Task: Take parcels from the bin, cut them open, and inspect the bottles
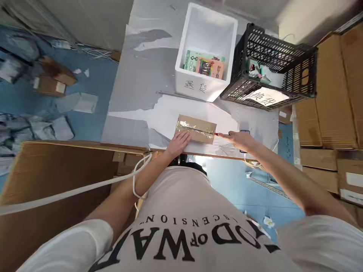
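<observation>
A small brown cardboard box (195,129) lies on the table, with shiny clear tape and a dark seam along its top. My left hand (180,142) rests flat on the box's near left part, fingers stretched out. At the box's right end, my right hand (238,139) is closed around what looks like a box cutter (216,134). Only its small red and dark front shows, touching the end of the seam; my fingers hide the rest. Just beyond my right hand lies a phone-like dark object (244,132), partly covered by the hand.
Behind the box stand a white foam bin (193,85) with colourful packets inside and a black plastic crate (241,85) holding scraps. Large cartons (334,90) are stacked at right. A big open carton (56,170) and white cable (85,190) are at left. Parcels litter the blue floor (104,79).
</observation>
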Tool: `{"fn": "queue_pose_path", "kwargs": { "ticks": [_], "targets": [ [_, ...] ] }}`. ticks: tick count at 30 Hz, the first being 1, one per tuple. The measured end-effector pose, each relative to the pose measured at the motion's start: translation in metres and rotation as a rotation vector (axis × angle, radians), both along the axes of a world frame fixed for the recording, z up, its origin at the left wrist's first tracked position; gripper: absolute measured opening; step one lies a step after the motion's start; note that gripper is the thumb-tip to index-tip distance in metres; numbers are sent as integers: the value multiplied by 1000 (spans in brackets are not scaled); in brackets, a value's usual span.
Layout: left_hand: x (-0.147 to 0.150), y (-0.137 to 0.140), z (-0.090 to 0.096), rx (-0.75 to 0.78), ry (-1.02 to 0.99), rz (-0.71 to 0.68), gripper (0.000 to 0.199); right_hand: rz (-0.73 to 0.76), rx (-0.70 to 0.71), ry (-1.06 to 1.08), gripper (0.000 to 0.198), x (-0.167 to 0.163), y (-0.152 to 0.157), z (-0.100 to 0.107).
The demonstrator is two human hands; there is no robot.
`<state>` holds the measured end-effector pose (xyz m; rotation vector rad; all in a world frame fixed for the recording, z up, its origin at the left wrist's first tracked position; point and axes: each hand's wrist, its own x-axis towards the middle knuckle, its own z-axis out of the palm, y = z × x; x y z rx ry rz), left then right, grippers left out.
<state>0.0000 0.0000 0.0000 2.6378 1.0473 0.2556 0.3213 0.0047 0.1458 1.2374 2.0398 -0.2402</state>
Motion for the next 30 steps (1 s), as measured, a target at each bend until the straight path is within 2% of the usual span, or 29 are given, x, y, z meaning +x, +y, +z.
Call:
{"fn": "queue_pose_path", "kwargs": {
  "ticks": [5,8,11,13,16,18,21,25,30],
  "targets": [
    [1,1,6,-24,16,17,51,-63,29,52,79,22,-20,3],
    [2,5,17,-31,29,7,49,-233,79,204,69,42,-39,-3],
    [6,15,30,-46,44,4,47,-567,166,569,53,44,-59,-26],
    [11,27,36,-50,49,14,52,-872,169,832,55,31,-71,-48],
    [19,49,42,-36,58,51,86,-1290,150,1133,67,3,-84,-79],
    [24,62,43,-54,101,72,112,-1440,158,1299,76,-13,-90,-92],
    [27,73,42,-114,196,78,127,-1510,129,1470,84,-25,-95,-102],
    [29,73,43,-137,255,93,124,-1521,93,1542,83,-26,-99,-107],
    [29,70,45,-122,258,103,121,-1483,106,1520,79,-20,-101,-111]
  ]
}}
